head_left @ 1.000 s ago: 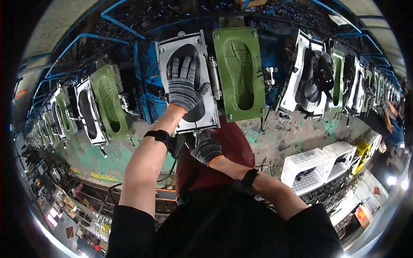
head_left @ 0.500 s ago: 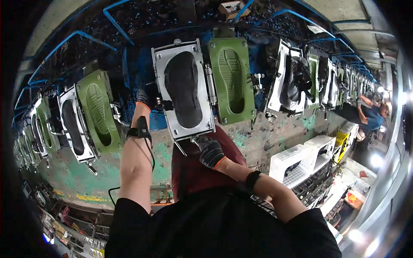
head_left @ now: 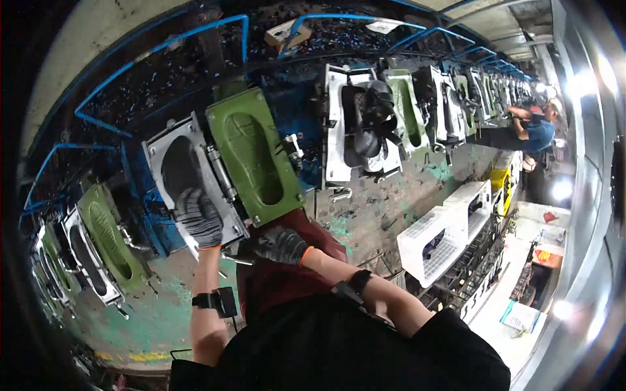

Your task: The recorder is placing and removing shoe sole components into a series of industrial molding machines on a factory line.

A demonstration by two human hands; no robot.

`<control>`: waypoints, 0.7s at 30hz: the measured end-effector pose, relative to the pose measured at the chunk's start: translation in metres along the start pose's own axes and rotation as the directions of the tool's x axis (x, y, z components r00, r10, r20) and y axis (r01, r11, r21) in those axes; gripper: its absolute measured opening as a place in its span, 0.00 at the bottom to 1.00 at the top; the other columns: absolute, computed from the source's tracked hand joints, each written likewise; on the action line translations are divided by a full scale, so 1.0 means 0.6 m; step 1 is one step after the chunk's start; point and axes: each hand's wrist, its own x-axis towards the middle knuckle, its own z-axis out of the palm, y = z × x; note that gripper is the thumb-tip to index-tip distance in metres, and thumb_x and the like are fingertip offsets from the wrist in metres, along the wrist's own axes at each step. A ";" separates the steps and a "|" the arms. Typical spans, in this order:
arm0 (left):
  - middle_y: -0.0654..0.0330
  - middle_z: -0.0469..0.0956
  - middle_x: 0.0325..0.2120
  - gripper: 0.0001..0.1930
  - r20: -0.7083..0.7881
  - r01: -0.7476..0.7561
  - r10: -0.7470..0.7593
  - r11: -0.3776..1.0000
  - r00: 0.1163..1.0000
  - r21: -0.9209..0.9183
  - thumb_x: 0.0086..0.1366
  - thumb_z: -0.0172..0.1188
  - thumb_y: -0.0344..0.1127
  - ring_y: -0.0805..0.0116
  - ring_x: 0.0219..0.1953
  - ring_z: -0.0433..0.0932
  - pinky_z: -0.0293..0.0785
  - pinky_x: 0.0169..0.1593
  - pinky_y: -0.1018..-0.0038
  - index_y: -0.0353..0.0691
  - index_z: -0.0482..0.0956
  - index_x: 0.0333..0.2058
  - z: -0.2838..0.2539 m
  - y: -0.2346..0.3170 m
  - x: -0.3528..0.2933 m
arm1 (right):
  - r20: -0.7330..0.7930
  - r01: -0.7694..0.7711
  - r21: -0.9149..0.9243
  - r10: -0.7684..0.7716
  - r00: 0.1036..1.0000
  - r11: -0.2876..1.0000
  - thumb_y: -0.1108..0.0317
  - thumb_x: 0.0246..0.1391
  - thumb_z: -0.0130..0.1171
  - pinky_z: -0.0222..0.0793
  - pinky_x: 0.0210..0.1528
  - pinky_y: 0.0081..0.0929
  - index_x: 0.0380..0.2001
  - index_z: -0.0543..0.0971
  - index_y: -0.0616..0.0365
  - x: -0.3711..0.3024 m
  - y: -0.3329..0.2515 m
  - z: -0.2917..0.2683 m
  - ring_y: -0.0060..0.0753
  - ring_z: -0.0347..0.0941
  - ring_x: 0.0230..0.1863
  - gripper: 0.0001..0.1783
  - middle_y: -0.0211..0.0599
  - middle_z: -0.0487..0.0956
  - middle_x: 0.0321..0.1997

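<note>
A silver shoe-sole mould (head_left: 153,156) lies open in front of me, hinged along its right side to a green mould half (head_left: 251,156) with a ribbed, sole-shaped hollow. A dark sole (head_left: 182,166) fills the silver half. My left hand (head_left: 199,218), in a grey striped glove, rests over the heel end of that sole with its fingers stretched forward. Beside the mould's near right corner is my right hand (head_left: 283,246), also gloved. Its fingers are closed at the near edge, where shadow hides what they grip.
To the right, another silver mould (head_left: 336,153) carries a black shoe-shaped piece (head_left: 372,120); more moulds follow along the line. White crates (head_left: 424,251) stand behind at right. A co-worker (head_left: 538,130) is farther along. Blue rails (head_left: 163,45) border the far side.
My left hand has come from beside the mould onto the sole. My right hand stays near the mould's near edge. The view has turned, and the moulds appear farther left.
</note>
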 end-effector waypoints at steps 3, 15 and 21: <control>0.54 0.78 0.49 0.14 0.195 -0.238 0.309 0.919 0.931 -0.315 0.63 0.64 0.33 0.48 0.53 0.76 0.73 0.54 0.52 0.44 0.81 0.47 0.102 0.260 0.025 | -0.376 -0.412 0.143 0.435 0.818 0.900 0.58 0.63 0.61 0.76 0.39 0.42 0.42 0.84 0.54 -0.127 0.163 -0.047 0.51 0.82 0.35 0.13 0.47 0.85 0.34; 0.47 0.80 0.38 0.16 0.705 0.219 0.239 0.842 0.668 -0.493 0.49 0.70 0.26 0.44 0.42 0.80 0.76 0.46 0.57 0.39 0.76 0.37 0.475 0.743 0.051 | -0.498 -0.464 0.443 0.641 0.585 0.767 0.62 0.54 0.66 0.71 0.60 0.40 0.57 0.77 0.62 -0.164 0.472 -0.507 0.53 0.79 0.53 0.28 0.54 0.81 0.53; 0.53 0.79 0.37 0.28 0.371 0.250 -0.136 0.927 0.919 -0.279 0.42 0.81 0.33 0.52 0.42 0.81 0.78 0.47 0.61 0.40 0.77 0.42 0.472 0.786 0.100 | -0.548 -0.477 0.435 0.645 0.533 0.764 0.52 0.59 0.65 0.72 0.34 0.48 0.42 0.83 0.63 -0.261 0.547 -0.651 0.56 0.80 0.33 0.22 0.56 0.83 0.32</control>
